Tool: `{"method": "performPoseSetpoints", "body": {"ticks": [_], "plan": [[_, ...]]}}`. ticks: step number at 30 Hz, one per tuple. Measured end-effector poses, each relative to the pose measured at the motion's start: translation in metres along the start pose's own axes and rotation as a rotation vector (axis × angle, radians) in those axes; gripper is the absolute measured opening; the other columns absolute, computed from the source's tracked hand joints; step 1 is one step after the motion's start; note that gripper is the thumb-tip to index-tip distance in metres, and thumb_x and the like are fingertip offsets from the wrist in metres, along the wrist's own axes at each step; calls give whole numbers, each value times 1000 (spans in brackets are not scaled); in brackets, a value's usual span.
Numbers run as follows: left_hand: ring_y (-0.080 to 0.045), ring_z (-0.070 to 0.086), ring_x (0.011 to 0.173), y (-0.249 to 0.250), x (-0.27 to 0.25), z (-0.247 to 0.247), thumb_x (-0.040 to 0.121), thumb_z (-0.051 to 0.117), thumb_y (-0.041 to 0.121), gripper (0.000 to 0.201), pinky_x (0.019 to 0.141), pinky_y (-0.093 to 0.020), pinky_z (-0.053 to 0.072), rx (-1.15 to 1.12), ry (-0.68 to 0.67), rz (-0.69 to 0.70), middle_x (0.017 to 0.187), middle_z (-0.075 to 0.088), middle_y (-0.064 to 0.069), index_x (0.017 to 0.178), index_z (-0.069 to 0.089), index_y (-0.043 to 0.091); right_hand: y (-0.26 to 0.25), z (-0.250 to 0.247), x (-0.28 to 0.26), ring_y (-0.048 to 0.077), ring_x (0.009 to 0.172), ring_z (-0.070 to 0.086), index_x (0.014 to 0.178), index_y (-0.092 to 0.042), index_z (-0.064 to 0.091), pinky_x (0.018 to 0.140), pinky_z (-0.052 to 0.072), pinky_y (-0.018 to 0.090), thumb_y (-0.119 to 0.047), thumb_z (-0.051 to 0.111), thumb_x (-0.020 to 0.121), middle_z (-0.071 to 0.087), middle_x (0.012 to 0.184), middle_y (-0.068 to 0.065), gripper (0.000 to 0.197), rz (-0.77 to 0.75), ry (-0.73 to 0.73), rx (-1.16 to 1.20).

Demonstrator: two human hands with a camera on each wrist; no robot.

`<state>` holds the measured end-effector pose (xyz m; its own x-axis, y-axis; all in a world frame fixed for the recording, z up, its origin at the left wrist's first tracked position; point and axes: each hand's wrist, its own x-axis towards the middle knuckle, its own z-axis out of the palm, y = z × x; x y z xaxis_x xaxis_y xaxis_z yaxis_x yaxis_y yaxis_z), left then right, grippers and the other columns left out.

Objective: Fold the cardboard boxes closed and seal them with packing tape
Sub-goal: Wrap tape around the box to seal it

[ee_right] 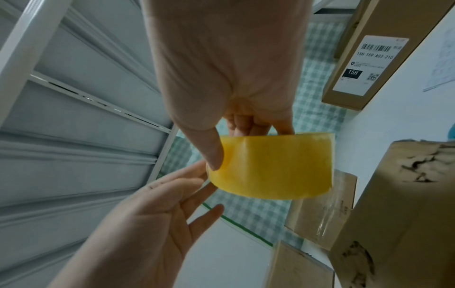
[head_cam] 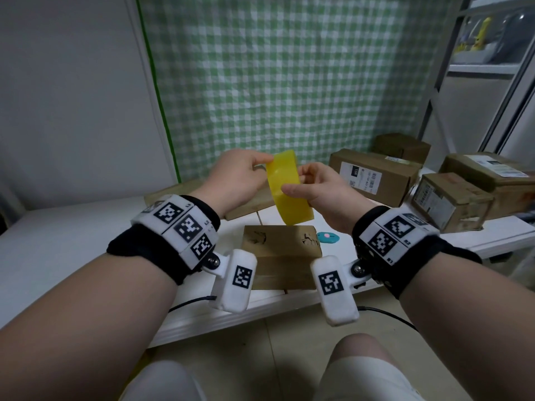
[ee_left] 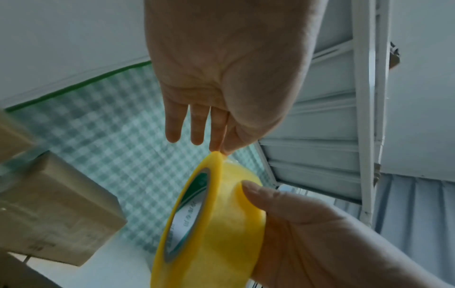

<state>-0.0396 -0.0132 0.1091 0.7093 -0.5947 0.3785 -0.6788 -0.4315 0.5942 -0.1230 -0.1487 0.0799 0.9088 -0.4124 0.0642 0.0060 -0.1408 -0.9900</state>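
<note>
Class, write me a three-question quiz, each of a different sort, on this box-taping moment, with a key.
1. True or false: the yellow tape roll rests on the white table.
2. Which hand has its fingers through the roll's core? A) left hand B) right hand
3. Fill in: the small blue cutter lies beside the ___ box nearest the person.

Key: 1 false, both hands hold it up in the air; 2 B, as the right wrist view shows; 3 cardboard.
</note>
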Motion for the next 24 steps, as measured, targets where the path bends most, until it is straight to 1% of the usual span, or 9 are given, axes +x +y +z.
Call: {"method": "performPoseSetpoints", "body": {"ticks": [3, 6, 9, 12, 13, 15, 18, 20, 24], "plan": [[-13, 53, 120, 1, 2, 5, 88, 62, 22, 35, 94, -19, 35, 153, 38, 70, 128, 61, 1, 122, 63, 17, 2, 1, 3, 31, 100, 63, 109, -6, 50, 90, 50, 47, -6, 72, 81, 62, 106, 15, 36, 0, 50, -8], [-13, 59, 100, 0, 5, 9, 84, 69, 24, 21, 82, -20, 39, 195, 92, 118, 107, 68, 1, 103, 70, 17, 4, 2, 4, 33, 104, 62, 106, -9, 51, 92, 50, 49, -10, 74, 79, 63, 110, 16, 36, -10, 83, -47], [-9, 56, 84, -1, 7, 11, 83, 70, 23, 10, 73, -19, 38, 174, 84, 106, 91, 65, 3, 91, 70, 17, 6, 3, 4, 34, 103, 63, 102, -12, 51, 90, 50, 52, -13, 77, 77, 64, 111, 19, 36, -36, 102, -110], [-6, 52, 77, -1, 8, 12, 84, 69, 23, 5, 62, -15, 35, 131, 72, 67, 81, 59, 9, 82, 66, 20, 5, 4, 3, 34, 101, 63, 104, -11, 51, 89, 51, 53, -14, 77, 77, 64, 109, 18, 38, -60, 94, -163], [-7, 52, 77, -1, 8, 12, 85, 68, 23, 6, 61, -16, 35, 128, 69, 58, 79, 57, 10, 81, 65, 20, 5, 4, 3, 33, 100, 63, 106, -10, 51, 89, 51, 53, -15, 76, 77, 63, 108, 17, 39, -67, 94, -181], [-8, 51, 77, -2, 9, 13, 87, 66, 23, 8, 65, -18, 35, 128, 54, 51, 75, 53, 12, 80, 63, 20, 4, 4, 3, 31, 99, 63, 109, -9, 51, 88, 52, 50, -16, 76, 78, 63, 107, 15, 41, -73, 101, -212], [-9, 51, 76, -4, 10, 17, 88, 64, 21, 8, 65, -19, 35, 126, 50, 56, 73, 51, 14, 81, 61, 20, 3, 5, 3, 31, 100, 63, 108, -9, 51, 87, 52, 49, -17, 76, 78, 62, 106, 14, 40, -79, 110, -239], [-9, 52, 76, -6, 10, 18, 88, 63, 17, 1, 67, -19, 37, 113, 74, 64, 74, 53, 12, 87, 63, 18, 3, 5, 4, 32, 100, 62, 104, -10, 50, 87, 52, 49, -16, 76, 78, 62, 105, 14, 37, -84, 120, -241], [-9, 55, 78, -6, 12, 19, 88, 62, 11, 10, 72, -20, 43, 95, 94, 67, 80, 58, 7, 96, 66, 15, 5, 5, 6, 27, 96, 61, 102, -12, 49, 85, 51, 43, -17, 76, 78, 61, 106, 12, 36, -96, 128, -292]]}}
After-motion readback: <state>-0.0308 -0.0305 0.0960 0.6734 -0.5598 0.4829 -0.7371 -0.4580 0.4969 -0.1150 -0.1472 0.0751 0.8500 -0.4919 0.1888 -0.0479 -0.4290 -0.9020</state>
